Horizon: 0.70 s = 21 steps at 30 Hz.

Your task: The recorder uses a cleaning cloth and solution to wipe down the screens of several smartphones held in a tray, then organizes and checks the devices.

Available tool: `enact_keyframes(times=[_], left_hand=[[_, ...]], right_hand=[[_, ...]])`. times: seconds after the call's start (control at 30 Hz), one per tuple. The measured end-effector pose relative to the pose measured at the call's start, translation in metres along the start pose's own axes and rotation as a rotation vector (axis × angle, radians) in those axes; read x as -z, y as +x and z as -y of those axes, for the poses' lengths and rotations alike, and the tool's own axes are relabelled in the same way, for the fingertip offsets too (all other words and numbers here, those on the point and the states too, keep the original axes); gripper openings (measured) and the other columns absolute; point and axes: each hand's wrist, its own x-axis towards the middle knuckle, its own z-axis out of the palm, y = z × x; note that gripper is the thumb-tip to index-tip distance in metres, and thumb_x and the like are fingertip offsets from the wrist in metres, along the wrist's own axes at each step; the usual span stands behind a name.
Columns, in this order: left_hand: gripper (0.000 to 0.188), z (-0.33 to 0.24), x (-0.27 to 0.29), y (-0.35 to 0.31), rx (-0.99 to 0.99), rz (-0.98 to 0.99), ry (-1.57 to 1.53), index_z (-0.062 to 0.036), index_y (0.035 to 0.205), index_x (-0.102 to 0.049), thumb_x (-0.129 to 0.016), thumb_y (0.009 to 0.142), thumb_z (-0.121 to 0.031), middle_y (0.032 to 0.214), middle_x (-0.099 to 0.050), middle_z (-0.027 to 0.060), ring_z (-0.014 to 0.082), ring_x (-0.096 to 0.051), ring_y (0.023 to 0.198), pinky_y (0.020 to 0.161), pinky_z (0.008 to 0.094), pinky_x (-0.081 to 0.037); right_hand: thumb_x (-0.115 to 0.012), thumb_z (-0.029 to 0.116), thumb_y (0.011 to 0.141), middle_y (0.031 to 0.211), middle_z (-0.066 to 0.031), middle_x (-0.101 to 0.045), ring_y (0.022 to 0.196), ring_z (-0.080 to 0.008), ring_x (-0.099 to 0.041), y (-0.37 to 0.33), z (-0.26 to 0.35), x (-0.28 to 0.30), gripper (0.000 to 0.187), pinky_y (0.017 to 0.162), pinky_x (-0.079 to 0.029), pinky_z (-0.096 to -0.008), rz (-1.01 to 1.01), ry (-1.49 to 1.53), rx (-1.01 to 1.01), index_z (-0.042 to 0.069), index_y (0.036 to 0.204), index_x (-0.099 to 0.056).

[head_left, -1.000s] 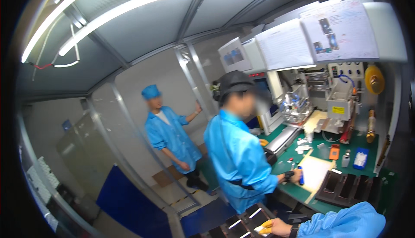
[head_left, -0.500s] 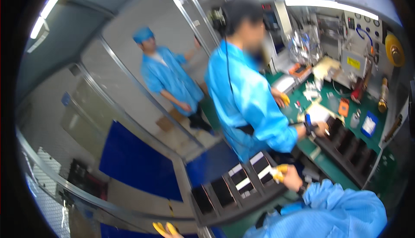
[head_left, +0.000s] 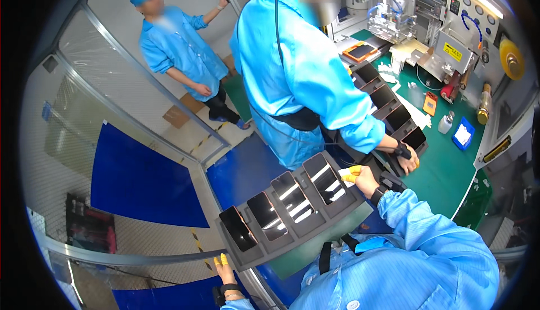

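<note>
A dark grey slotted tray (head_left: 315,220) holds several glossy black smartphone-like panels, among them a rightmost panel (head_left: 324,179) with bright reflections. My right hand (head_left: 367,182), with yellow finger covers, pinches a small white cloth-like piece (head_left: 348,176) beside the tray's right end. At the tray's near left corner, my left hand (head_left: 226,275) has two yellow-covered fingers stretched up and apart. It holds nothing visible; whether it touches the tray, I cannot tell.
Ahead, a co-worker (head_left: 304,79) in blue has a hand (head_left: 409,161) at the near end of another tray of panels (head_left: 397,117) on the green bench (head_left: 444,166). A white-capped bottle (head_left: 446,123) and blue box (head_left: 463,134) stand there. Another person (head_left: 183,51) stands behind a metal frame.
The view has turned, and both trays show more sharply. My left hand has come closer to the tray's corner. The co-worker's tray has moved farther along the bench, away from me.
</note>
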Motion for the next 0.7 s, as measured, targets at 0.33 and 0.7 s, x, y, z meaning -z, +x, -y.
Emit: enact_keyframes(times=[0.33, 0.7], left_hand=[[0.047, 0.021, -0.029, -0.003, 0.065, 0.137, -0.276, 0.0031, 0.116, -0.052, -0.048, 0.092, -0.037, 0.104, -0.059, 0.0092, 0.018, -0.056, 0.089, 0.081, 0.0284, -0.044], [0.056, -0.035, -0.026, -0.042, -0.051, 0.169, -0.07, 0.0093, 0.129, -0.036, -0.053, 0.088, -0.025, 0.126, -0.046, 0.0235, 0.0282, -0.052, 0.103, 0.088, 0.0352, -0.042]], right_hand=[[-0.068, 0.0, 0.075, 0.085, -0.0073, -0.066, 0.074, -0.0126, -0.061, 0.001, -0.006, -0.019, 0.018, 0.068, -0.048, -0.024, -0.007, 0.004, -0.107, -0.003, 0.092, -0.064], [-0.069, 0.0, 0.071, 0.077, -0.0069, -0.065, 0.066, -0.011, -0.059, 0.014, 0.007, -0.023, 0.018, 0.059, -0.046, -0.024, -0.043, -0.044, -0.2, -0.003, 0.088, -0.065]])
